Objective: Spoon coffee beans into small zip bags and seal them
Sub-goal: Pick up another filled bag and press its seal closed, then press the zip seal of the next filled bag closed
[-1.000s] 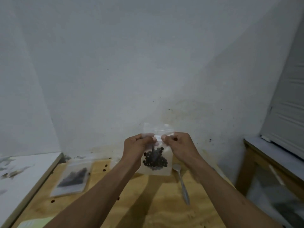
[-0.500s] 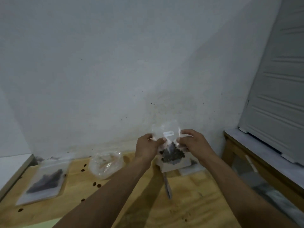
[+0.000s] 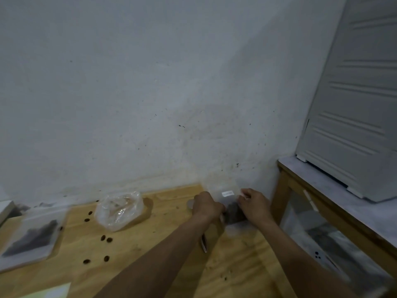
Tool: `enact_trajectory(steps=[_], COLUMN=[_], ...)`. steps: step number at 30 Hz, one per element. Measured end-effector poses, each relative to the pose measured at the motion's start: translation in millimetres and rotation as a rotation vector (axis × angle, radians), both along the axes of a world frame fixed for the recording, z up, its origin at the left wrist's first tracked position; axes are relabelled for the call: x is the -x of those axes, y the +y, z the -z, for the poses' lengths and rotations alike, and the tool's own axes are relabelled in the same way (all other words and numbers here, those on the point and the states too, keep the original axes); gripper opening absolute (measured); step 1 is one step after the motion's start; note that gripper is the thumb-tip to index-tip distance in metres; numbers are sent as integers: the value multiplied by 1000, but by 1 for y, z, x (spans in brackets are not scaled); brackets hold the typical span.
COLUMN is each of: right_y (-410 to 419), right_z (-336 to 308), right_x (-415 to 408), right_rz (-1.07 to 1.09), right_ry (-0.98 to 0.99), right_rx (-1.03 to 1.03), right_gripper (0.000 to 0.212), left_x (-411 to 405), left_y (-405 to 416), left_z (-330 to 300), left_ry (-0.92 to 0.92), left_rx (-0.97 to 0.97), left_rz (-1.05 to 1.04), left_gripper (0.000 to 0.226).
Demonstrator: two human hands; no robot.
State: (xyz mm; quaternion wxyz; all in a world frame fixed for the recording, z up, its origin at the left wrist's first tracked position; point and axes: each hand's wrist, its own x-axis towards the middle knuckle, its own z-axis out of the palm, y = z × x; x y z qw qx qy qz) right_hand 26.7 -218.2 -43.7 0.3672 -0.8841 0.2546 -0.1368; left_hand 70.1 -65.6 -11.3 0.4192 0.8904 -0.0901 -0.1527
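The left hand (image 3: 206, 206) and the right hand (image 3: 254, 206) were both closed on 1 small clear zip bag with a white label and a dark clump of coffee beans (image 3: 229, 203), held low near the far right corner of the light plywood table (image 3: 150, 254), close to the stained white wall (image 3: 150, 93). The left fingers were curled over the bag's left edge, and the right thumb and fingers pinched its right edge near the top – the exact grip was blurred, and whether the bag's bottom touched the table could not be told. The bag's zip edge faded into the wall behind it. A metal spoon (image 3: 204, 244) lay on the table, mostly hidden beneath the left wrist, with only part of its handle showing. At the left edge lay 1 flat clear bag of dark beans (image 3: 32, 233), blurred. Between it and the hands sat 1 crumpled clear plastic bag (image 3: 118, 209), its contents hard to make out. About 7 loose brown coffee beans (image 3: 106, 238) were scattered on the wood – a few more dark specks could not be identified. A pale sheet (image 3: 53, 291) was cut off at the bottom edge.
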Motion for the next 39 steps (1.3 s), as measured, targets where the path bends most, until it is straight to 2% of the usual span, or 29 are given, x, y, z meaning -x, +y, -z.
enact_trajectory(steps=[2, 5, 7, 9, 13, 16, 20, 24, 29, 33, 39], right_y=[1, 4, 5, 5, 4, 3, 15, 51, 140, 228, 338], right_z=[4, 11, 17, 18, 13, 6, -15, -44, -75, -85, -69], right_x=[-3, -6, -7, -8, -7, -5, -4, -14, -41, -56, -70], right_rz=[12, 40, 59, 73, 47, 73, 93, 17, -192, -419, -735], right_ry=[20, 22, 5, 0, 10, -11, -85, -184, -311, -301, -116], right_rx=[-3, 50, 88, 100, 94, 96, 217, 209, 109, 34, 71], right_gripper=[45, 38, 34, 36, 41, 44, 41, 37, 25, 21, 26], left_x=[-5, -8, -10, -10, -8, -4, -5, -11, -25, -30, -31], left_y=[-1, -4, -7, -8, -5, 0, 14, 51, 140, 234, 357], left_z=[0, 1, 5, 6, 3, -2, -11, -32, -51, -53, -31], left_ry=[28, 20, 23, 18, 30, 25, -43, -172, -317, -387, -270], left_rx=[-7, -3, -12, -14, 58, 106, 174, 202, 221, 111, -324], left_rz=[6, 20, 17, 18, 17, 17, -24, -81, -263, -427, -626], left_gripper=[34, 15, 32, 34, 10, 26, 62, 53, 40, 37, 40])
